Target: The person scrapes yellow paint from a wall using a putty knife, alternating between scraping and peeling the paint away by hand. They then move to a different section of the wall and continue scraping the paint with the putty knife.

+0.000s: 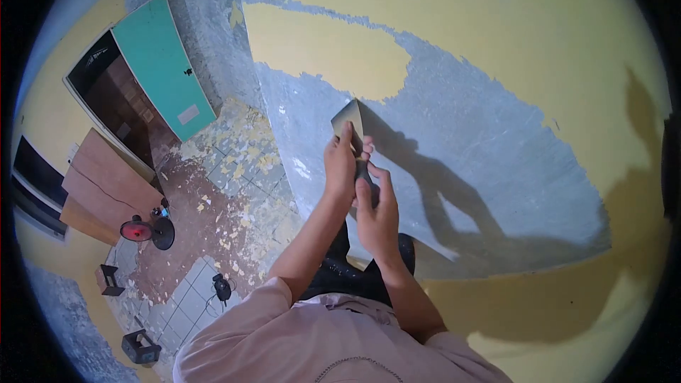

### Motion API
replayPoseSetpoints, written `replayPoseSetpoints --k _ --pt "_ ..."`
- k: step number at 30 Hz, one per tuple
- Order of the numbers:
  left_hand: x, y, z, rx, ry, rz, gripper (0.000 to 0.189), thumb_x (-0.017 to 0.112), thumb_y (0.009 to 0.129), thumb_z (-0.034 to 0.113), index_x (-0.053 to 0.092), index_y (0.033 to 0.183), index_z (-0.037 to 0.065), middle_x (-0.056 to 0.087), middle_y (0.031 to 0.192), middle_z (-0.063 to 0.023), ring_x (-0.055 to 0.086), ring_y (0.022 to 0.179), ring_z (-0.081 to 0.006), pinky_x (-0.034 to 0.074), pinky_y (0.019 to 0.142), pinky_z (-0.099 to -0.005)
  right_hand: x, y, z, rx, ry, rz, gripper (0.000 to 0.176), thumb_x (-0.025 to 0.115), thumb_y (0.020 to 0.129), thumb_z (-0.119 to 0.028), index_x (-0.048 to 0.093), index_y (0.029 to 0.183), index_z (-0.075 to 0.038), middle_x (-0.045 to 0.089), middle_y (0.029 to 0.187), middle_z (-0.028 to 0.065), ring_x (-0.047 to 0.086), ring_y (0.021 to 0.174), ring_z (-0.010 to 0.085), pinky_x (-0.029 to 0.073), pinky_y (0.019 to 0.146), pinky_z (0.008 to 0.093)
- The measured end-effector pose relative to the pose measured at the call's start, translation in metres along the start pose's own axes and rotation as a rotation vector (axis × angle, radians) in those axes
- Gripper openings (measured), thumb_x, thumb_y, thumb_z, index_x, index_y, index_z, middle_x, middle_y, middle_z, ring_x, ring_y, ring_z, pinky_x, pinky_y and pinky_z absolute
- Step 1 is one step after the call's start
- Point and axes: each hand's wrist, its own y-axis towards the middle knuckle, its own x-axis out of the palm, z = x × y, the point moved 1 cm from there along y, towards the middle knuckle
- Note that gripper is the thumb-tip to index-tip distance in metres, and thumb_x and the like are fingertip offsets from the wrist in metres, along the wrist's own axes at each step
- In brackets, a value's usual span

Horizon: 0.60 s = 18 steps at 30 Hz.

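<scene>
A scraper with a wide metal blade (347, 113) is held in both hands, its blade at the bare grey patch (468, 120) of the wall, just below the torn edge of the yellow paint (326, 35). My left hand (341, 162) wraps the scraper near the blade, with the thumb lying on the metal. Lower down, my right hand (378, 206) is closed around the dark handle (363, 172). The fingers behind the scraper are partly hidden.
Paint flakes litter the floor (234, 170). At the left stand a green door (163, 64), a leaning wooden board (106, 184) and a fan (136, 230). A black device (222, 287) with a cord and two dark stools (140, 347) are lower left.
</scene>
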Motion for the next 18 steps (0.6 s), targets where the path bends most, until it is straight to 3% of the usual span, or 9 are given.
replayPoseSetpoints --k 6,8,9,10,12,14,15,16,18 --pt "0.001 -0.022 -0.019 -0.139 0.043 -0.008 0.038 0.051 0.093 0.041 0.055 0.085 0.004 0.058 0.068 -0.0047 0.048 0.05 -0.009 0.04 0.044 -0.0219 -0.003 -0.021 0.015 0.026 0.041 0.021 0.03 0.046 0.097 -0.02 0.044 0.12 0.0 0.056 0.085 0.0062 0.051 0.069 0.007 0.044 0.062 0.0232" --pt "0.001 -0.01 -0.013 -0.041 0.097 -0.014 0.037 0.051 0.094 0.04 0.055 0.082 0.005 0.057 0.066 -0.0038 0.047 0.049 -0.0083 0.039 0.044 -0.0208 -0.003 -0.017 0.019 0.002 0.012 0.041 0.029 0.046 0.097 -0.02 0.044 0.119 0.0 0.055 0.084 0.005 0.052 0.069 0.0073 0.043 0.061 0.0237" --pt "0.001 -0.001 -0.002 -0.027 0.078 -0.033 0.038 0.051 0.093 0.04 0.055 0.081 0.004 0.056 0.065 -0.0034 0.047 0.048 -0.0082 0.039 0.044 -0.0208 -0.001 -0.004 -0.002 0.105 0.078 -0.043 0.034 0.045 0.096 -0.02 0.042 0.123 0.001 0.056 0.117 0.0267 0.056 0.107 0.0409 0.045 0.087 0.0391" --pt "0.0 0.003 0.011 -0.015 0.06 -0.049 0.039 0.051 0.093 0.041 0.055 0.08 0.004 0.056 0.064 -0.003 0.046 0.048 -0.0081 0.04 0.045 -0.0207 0.002 0.0 -0.033 0.229 0.03 -0.078 0.034 0.045 0.096 -0.02 0.042 0.122 0.002 0.056 0.114 0.0286 0.053 0.108 0.0449 0.044 0.088 0.0413" --pt "-0.003 0.001 0.019 -0.038 0.06 -0.053 0.036 0.047 0.096 0.034 0.054 0.082 0.002 0.06 0.069 -0.008 0.05 0.051 -0.01 0.042 0.046 -0.0217 0.012 -0.004 -0.026 0.116 0.048 -0.035 0.034 0.044 0.096 -0.02 0.043 0.121 0.003 0.055 0.112 0.0308 0.05 0.108 0.0476 0.044 0.087 0.0423" --pt "-0.009 -0.007 0.005 -0.058 0.173 -0.031 0.035 0.049 0.095 0.033 0.054 0.084 0.001 0.06 0.069 -0.0082 0.051 0.053 -0.0101 0.041 0.045 -0.0214 0.009 -0.013 0.0 -0.041 -0.009 0.021 0.029 0.044 0.097 -0.018 0.043 0.119 0.001 0.061 0.089 0.0099 0.056 0.071 0.0109 0.046 0.064 0.0255" --pt "-0.009 -0.01 -0.007 -0.077 0.119 -0.061 0.035 0.049 0.095 0.034 0.054 0.086 0.0 0.06 0.069 -0.0078 0.052 0.053 -0.0103 0.041 0.045 -0.0216 0.006 -0.017 0.006 -0.177 -0.098 0.101 0.029 0.045 0.097 -0.017 0.043 0.119 0.001 0.062 0.093 0.0104 0.058 0.074 0.0107 0.048 0.065 0.0251" --pt "-0.006 -0.012 -0.02 -0.093 0.061 -0.033 0.036 0.048 0.095 0.034 0.054 0.088 0.0 0.06 0.068 -0.0076 0.053 0.053 -0.0104 0.041 0.046 -0.0222 -0.002 -0.027 0.012 0.082 -0.044 0.033 0.028 0.045 0.097 -0.017 0.044 0.119 0.001 0.061 0.099 0.0115 0.058 0.078 0.0112 0.048 0.066 0.0244" --pt "-0.005 -0.004 -0.011 -0.001 0.148 -0.04 0.036 0.048 0.096 0.035 0.054 0.088 0.0 0.06 0.067 -0.0078 0.052 0.052 -0.0104 0.042 0.047 -0.0218 -0.002 -0.012 -0.002 0.129 0.056 -0.016 0.035 0.044 0.096 -0.022 0.043 0.12 0.003 0.056 0.112 0.0298 0.055 0.108 0.0413 0.046 0.085 0.0412"
